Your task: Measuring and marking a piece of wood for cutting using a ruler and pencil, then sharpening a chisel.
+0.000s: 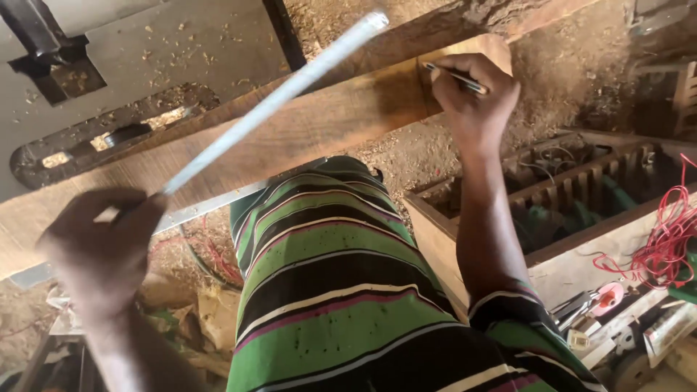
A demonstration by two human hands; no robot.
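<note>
A long wooden plank (305, 131) lies slanted across a grey machine table (160, 43). My left hand (102, 247) grips one end of a long pale metal ruler (268, 98), which rises over the plank toward the upper middle; hand and ruler are blurred. My right hand (475, 98) rests on the plank's far right end and holds a thin pencil (454, 78) with its tip against the wood. My green, black and pink striped shirt (334, 290) fills the lower middle.
A slot with a blade (109, 141) opens in the machine table at left. A wooden box with green parts (573, 196) stands at right, red wire (668, 239) beside it. Sawdust covers the floor (573, 65). Small tools lie at the lower right (602, 305).
</note>
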